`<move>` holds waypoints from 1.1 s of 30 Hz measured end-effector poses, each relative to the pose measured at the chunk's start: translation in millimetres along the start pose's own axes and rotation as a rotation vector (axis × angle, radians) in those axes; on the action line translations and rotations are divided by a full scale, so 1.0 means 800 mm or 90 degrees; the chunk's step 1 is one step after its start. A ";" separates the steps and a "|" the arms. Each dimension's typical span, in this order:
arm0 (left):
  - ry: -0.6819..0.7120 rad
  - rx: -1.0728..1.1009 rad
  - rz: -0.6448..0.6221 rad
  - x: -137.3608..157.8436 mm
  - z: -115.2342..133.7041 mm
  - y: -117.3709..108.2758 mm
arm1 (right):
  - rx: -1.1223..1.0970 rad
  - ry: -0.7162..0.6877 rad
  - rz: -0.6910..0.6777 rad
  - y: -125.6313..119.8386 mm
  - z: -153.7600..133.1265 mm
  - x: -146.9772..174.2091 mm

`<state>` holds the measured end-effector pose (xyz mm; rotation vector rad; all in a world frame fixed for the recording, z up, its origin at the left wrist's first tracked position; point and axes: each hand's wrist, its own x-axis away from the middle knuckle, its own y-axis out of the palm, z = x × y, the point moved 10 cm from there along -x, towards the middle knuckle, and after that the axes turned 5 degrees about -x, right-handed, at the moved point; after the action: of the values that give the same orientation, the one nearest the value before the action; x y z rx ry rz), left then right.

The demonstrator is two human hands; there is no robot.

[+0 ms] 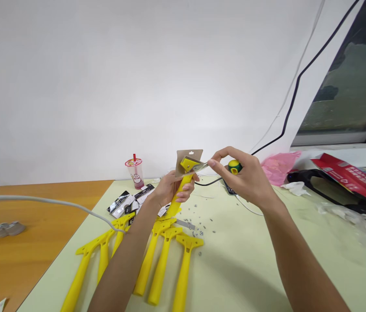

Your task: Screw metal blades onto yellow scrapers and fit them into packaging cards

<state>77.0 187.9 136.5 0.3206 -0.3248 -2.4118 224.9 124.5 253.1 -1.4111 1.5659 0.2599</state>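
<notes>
My left hand [183, 190] is closed around the neck of a yellow scraper [176, 200], its head tilted up. A brown backing card [186, 154] with a hanging hole stands behind the scraper head, in the same hand. A thin metal plate [200, 167] lies along the head. At the plate's right end, the thumb and forefinger of my right hand [243, 180] are pinched together. A green and yellow screwdriver handle [234, 166] shows inside the curl of that hand; its shaft is hidden. Below, several more yellow scrapers [186, 260] lie on the table.
Small metal screws or nuts [199, 232] are scattered on the pale table [241, 255]. Black-and-white packets [121, 203] and a lidded cup [134, 171] stand left. A pink bag [278, 167], a red package [351, 184] and a phone [230, 188] lie right. A grey cable [56, 203] crosses the left.
</notes>
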 end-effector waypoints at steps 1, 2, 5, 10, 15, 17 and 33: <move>-0.007 0.021 -0.001 0.000 -0.002 -0.001 | 0.002 -0.014 -0.008 0.002 -0.001 0.000; -0.010 0.041 -0.001 0.000 -0.004 -0.001 | 0.005 -0.027 -0.013 0.003 -0.002 -0.001; -0.003 0.093 -0.006 -0.003 -0.007 -0.002 | 0.013 -0.043 -0.017 0.005 0.000 -0.001; 0.000 0.084 -0.029 -0.012 -0.018 0.004 | 0.019 -0.033 -0.007 0.005 0.004 -0.002; -0.045 0.001 -0.009 -0.025 -0.041 0.007 | 0.028 0.082 -0.008 0.004 0.028 -0.003; -0.065 -0.002 0.016 -0.029 -0.049 0.006 | 0.036 0.117 0.006 0.001 0.038 -0.003; 0.115 0.046 0.135 -0.036 -0.022 0.006 | 0.038 0.135 0.020 -0.007 0.056 -0.008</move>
<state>106.9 200.8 125.8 0.5069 -0.3461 -2.1500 251.3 158.0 237.8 -1.4048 1.7547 0.0827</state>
